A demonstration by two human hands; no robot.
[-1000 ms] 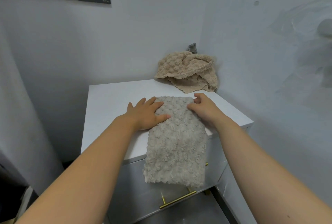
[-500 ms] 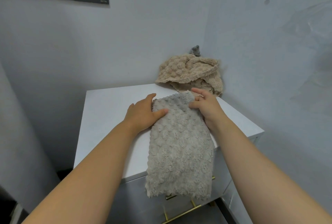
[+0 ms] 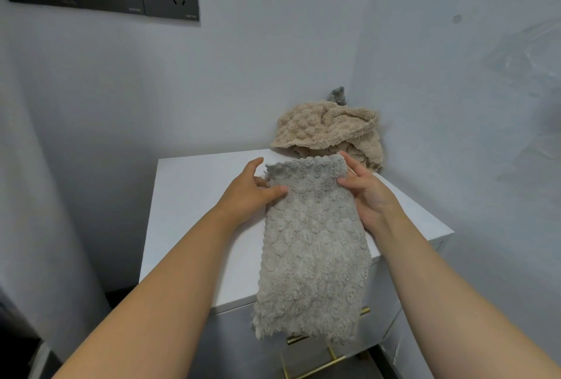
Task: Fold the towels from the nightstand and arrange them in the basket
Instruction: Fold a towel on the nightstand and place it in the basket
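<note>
Lifted since a second ago, the top edge of the grey towel (image 3: 312, 245) now rises off the white nightstand (image 3: 194, 205), its lower end hanging past the front edge over the drawers. It looks narrowed by one fold, so folding seems only partway done; a crumpled beige towel (image 3: 328, 132) waits in the corner, and no basket is in view. The left hand (image 3: 252, 193) and right hand (image 3: 367, 193) each pinch an upper corner, thumb in front.

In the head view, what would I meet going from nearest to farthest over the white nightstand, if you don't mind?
First the gold bar drawer handle → grey bobbled towel → crumpled beige bobbled towel → small dark grey cloth scrap in the corner.
</note>
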